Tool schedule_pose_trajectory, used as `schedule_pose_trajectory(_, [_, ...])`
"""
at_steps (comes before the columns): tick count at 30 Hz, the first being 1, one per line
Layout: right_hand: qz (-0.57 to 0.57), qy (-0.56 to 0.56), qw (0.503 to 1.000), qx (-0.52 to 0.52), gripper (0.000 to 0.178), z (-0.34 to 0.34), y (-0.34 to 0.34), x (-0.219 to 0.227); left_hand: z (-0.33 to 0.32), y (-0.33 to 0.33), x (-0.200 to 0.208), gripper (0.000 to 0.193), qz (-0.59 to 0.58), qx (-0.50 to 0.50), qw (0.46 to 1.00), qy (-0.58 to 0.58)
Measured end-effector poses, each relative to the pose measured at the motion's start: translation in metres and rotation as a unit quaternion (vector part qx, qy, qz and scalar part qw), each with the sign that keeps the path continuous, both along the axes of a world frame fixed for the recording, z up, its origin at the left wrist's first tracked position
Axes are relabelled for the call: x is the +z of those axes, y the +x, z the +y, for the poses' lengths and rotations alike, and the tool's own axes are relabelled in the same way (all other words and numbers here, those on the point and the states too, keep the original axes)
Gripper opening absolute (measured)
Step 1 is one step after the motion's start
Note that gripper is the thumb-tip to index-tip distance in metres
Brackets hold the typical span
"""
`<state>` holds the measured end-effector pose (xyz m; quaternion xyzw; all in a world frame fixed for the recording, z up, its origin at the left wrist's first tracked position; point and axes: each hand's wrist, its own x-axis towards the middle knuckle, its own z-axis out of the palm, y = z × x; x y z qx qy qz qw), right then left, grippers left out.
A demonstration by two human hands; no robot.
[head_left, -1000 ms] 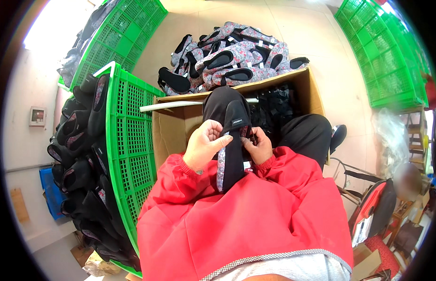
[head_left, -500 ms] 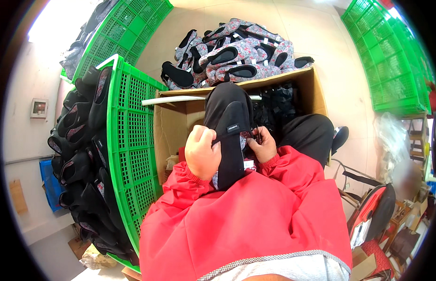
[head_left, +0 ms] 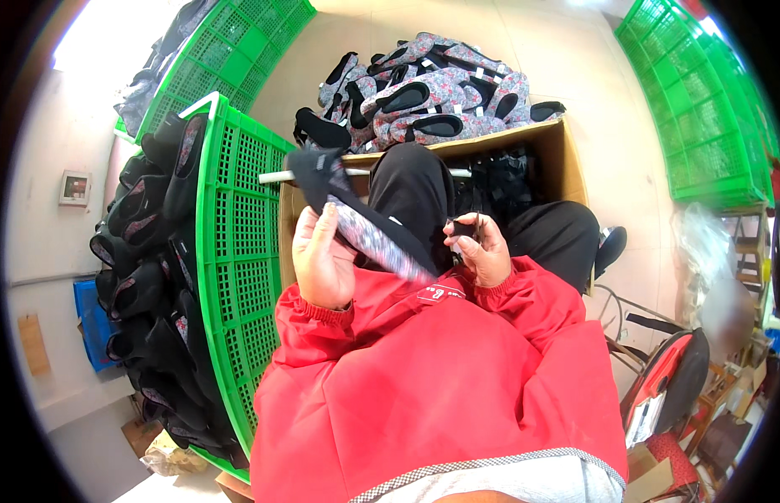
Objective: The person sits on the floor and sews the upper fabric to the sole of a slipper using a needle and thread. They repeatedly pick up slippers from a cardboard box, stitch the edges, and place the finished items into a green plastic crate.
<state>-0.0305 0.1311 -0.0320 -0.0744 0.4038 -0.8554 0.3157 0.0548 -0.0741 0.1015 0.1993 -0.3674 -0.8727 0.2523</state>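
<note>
My left hand (head_left: pixel 323 260) grips a black fabric slipper (head_left: pixel 369 230) with a grey-and-red floral part, pinched between thumb and fingers. The slipper hangs tilted above my lap, blurred by motion, its black end up and to the left. To its right my right hand (head_left: pixel 484 253) is closed, apart from the slipper, around a small dark tool (head_left: pixel 465 228) that looks like thread snips. Fingers hide part of it. Beyond my knees lies a heap of floral slippers (head_left: pixel 415 99) with black openings.
An open cardboard box (head_left: pixel 566 163) holding black items (head_left: pixel 501 180) stands around my knees, a white rod (head_left: pixel 275 178) across it. At left, a green crate (head_left: pixel 239 268) borders stacked black slippers (head_left: pixel 147 285). Another green crate (head_left: pixel 692 109) stands far right; a bag (head_left: pixel 671 377) lies nearer.
The slipper has swung up and left off my lap in my left hand, turning so its floral part shows. My right hand has come away from it, raised slightly with the dark tool.
</note>
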Motion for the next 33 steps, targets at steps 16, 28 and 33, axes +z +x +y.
schedule_pose_trajectory(16, [0.184, 0.07, 0.98, 0.026, 0.04, -0.001, 0.001, 0.032, 0.032, 0.011, -0.031, 0.023, 0.011, -0.034, 0.999, 0.036])
schedule_pose_trajectory(28, [0.121, 0.077, 0.99, -0.003, 0.031, -0.002, 0.002, 0.023, 0.03, 0.015, -0.051, 0.018, -0.157, -0.132, 0.94, -0.274])
schedule_pose_trajectory(33, [0.028, 0.025, 0.996, -0.079, 0.028, -0.01, -0.001, 0.024, 0.025, -0.007, -0.039, 0.011, -0.187, -0.154, 0.73, -0.639])
